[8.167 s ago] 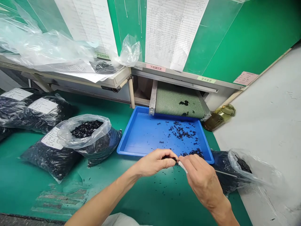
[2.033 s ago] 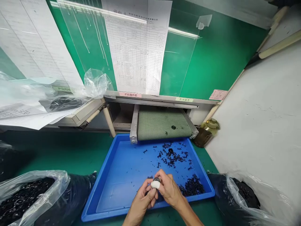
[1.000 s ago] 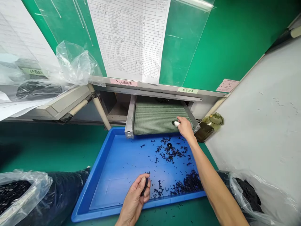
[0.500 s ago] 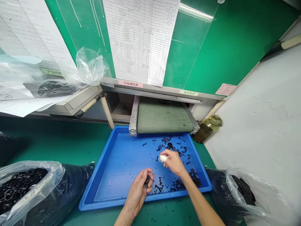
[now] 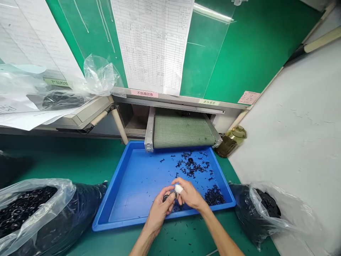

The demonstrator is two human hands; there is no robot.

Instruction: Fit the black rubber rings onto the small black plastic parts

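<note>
Held part: a dark ring-shaped part (image 5: 170,195) is sitting between both hands, above the near half of the tray; its full outline is hidden by the fingers.
Left hand: the left hand (image 5: 159,212) is curling its fingers around the part from the near side, pinching it.
Right hand: the right hand (image 5: 189,194) is reaching in from the right, with its fingers pressed together and a white fingertip cover (image 5: 179,188) just beside the part.
Right grip: contact cannot be confirmed; the fingers are blocking the view, so whether the right hand is pinching the part cannot be told.
Tray: a blue plastic tray (image 5: 115,177) is resting on a green work mat (image 5: 61,160), beneath both hands.
Loose parts: small black pieces are lying in a far cluster (image 5: 191,167) and a right cluster (image 5: 214,195), and some are scattering across the mat; their exact shape is too small to make out.
Far side: a green mesh conveyor belt (image 5: 182,131) is ending at the tray's far edge.
Left side: a clear-topped bag of black parts (image 5: 29,209) is resting on the mat.
Right side: a similar bag (image 5: 258,209) is lying beside the tray.
</note>
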